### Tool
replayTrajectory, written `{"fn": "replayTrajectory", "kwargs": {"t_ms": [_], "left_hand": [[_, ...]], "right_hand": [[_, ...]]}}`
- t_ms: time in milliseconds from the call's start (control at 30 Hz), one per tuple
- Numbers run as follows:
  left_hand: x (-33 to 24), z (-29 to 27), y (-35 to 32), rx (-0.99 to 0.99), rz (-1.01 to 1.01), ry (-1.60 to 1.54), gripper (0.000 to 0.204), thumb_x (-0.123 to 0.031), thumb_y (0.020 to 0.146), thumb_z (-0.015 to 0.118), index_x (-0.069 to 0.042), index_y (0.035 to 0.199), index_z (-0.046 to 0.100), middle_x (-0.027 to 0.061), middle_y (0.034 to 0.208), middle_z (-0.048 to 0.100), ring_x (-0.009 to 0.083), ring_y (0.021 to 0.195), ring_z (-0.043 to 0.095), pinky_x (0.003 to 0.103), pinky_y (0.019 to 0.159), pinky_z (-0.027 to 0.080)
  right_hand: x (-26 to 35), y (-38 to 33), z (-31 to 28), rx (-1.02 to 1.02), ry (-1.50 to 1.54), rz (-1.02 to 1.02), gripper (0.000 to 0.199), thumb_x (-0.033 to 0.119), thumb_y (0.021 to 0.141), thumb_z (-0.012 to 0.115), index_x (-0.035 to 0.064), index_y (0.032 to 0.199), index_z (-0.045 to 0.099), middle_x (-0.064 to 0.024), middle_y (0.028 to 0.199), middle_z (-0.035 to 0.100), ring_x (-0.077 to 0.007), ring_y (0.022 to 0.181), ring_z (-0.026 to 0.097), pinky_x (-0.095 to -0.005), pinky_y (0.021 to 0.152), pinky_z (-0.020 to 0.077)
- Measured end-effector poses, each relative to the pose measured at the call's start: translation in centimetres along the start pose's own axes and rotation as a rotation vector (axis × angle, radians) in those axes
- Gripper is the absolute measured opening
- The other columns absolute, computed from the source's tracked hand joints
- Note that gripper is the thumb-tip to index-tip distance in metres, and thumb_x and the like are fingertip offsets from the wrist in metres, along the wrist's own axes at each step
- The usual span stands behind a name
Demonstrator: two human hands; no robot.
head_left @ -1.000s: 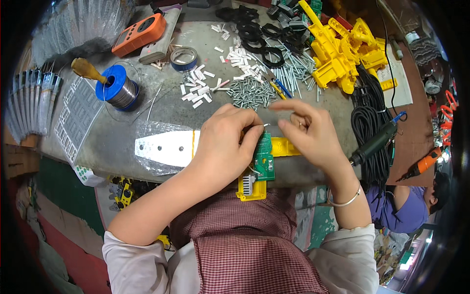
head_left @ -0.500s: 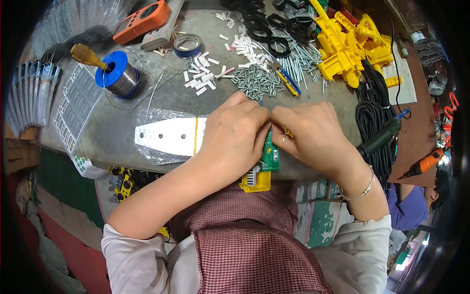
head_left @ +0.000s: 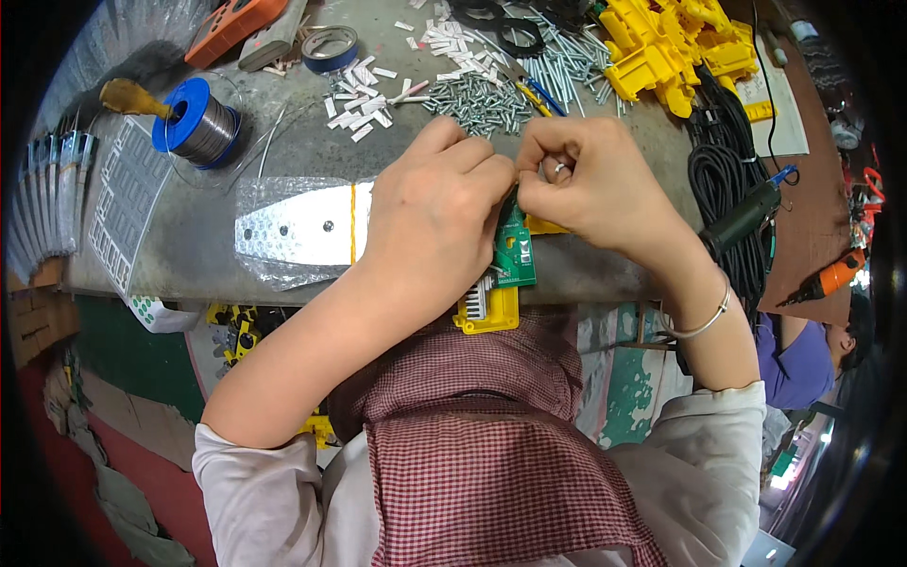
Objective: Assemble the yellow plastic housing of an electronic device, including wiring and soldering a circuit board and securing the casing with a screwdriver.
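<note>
My left hand (head_left: 436, 219) grips a small green circuit board (head_left: 515, 253) that sits in a yellow plastic housing (head_left: 489, 310) at the near edge of the bench. My right hand (head_left: 588, 183) is pinched shut at the top of the same board, fingertips meeting those of the left hand. What the right fingers pinch is hidden. Both hands hover over the grey bench top (head_left: 198, 246), just in front of a pile of silver screws (head_left: 477, 98).
A blue solder spool (head_left: 196, 123) and a silver perforated metal plate (head_left: 298, 224) lie to the left. White plastic bits (head_left: 364, 93), a tape roll (head_left: 329, 45) and yellow housings (head_left: 675, 47) sit at the back. A black coiled cable (head_left: 732, 180) and an orange-handled tool (head_left: 831, 277) are right. Another person (head_left: 812, 350) sits lower right.
Both hands have come closer together over the green board; the right hand's fingers, earlier spread, are now pinched at the board's top. The view has shifted slightly.
</note>
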State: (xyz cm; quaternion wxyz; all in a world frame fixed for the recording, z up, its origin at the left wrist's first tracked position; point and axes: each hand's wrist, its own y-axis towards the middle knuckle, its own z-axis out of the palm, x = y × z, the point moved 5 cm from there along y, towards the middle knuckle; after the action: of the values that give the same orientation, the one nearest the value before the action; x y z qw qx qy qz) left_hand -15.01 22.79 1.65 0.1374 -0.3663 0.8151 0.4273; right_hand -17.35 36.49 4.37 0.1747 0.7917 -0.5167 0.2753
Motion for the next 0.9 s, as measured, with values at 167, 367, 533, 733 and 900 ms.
{"fn": "replayTrajectory", "kwargs": {"t_ms": [167,367,533,733,900], "left_hand": [[0.7,-0.7,-0.2,-0.008,-0.143,-0.122,0.006,-0.001,0.074,0.068,-0.002,0.078,0.063,0.01,0.077,0.06,0.0306,0.079,0.056,0.04,0.069,0.048],[0.9,-0.6,-0.1,0.062,-0.247,-0.211,0.006,-0.005,0.082,0.066,0.0,0.086,0.067,0.0103,0.079,0.064,0.0276,0.078,0.057,0.036,0.07,0.046],[1.3,-0.9,0.1,0.108,-0.374,-0.306,0.009,-0.006,0.084,0.065,0.0,0.09,0.069,0.0104,0.081,0.066,0.0253,0.08,0.059,0.034,0.073,0.047],[1.7,-1.1,0.1,0.134,-0.433,-0.379,0.011,-0.007,0.085,0.066,0.0,0.093,0.07,0.0096,0.084,0.066,0.0217,0.081,0.06,0.032,0.075,0.047],[1.9,-0.8,0.0,0.162,-0.552,-0.532,0.012,-0.006,0.085,0.068,0.0,0.095,0.07,0.0074,0.087,0.066,0.0168,0.084,0.06,0.03,0.077,0.047]], "right_hand": [[-2.1,-0.1,-0.5,0.067,0.425,0.261,0.011,0.011,0.08,0.067,0.0001,0.08,0.067,0.0059,0.062,0.053,-0.0016,0.056,0.044,-0.0211,0.05,0.0342],[-5.5,-0.2,-4.0,-0.284,-0.093,0.228,0.024,0.022,0.091,0.062,-0.002,0.091,0.063,-0.0065,0.059,0.05,-0.0172,0.053,0.047,-0.0315,0.053,0.04],[-4.1,-1.6,-2.3,-0.181,0.069,0.111,0.022,0.018,0.098,0.052,0.0008,0.112,0.052,-0.0066,0.068,0.054,-0.0151,0.064,0.054,-0.0308,0.061,0.0436],[-1.9,-1.9,0.6,0.03,0.489,0.314,0.017,0.014,0.099,0.049,0.0003,0.108,0.053,-0.0036,0.069,0.058,-0.0111,0.064,0.054,-0.0277,0.061,0.0443],[-2.1,-2.2,1.0,0.044,0.663,0.351,0.015,0.013,0.1,0.05,0.0001,0.108,0.054,-0.0026,0.07,0.059,-0.0075,0.064,0.055,-0.0227,0.059,0.0437]]}}
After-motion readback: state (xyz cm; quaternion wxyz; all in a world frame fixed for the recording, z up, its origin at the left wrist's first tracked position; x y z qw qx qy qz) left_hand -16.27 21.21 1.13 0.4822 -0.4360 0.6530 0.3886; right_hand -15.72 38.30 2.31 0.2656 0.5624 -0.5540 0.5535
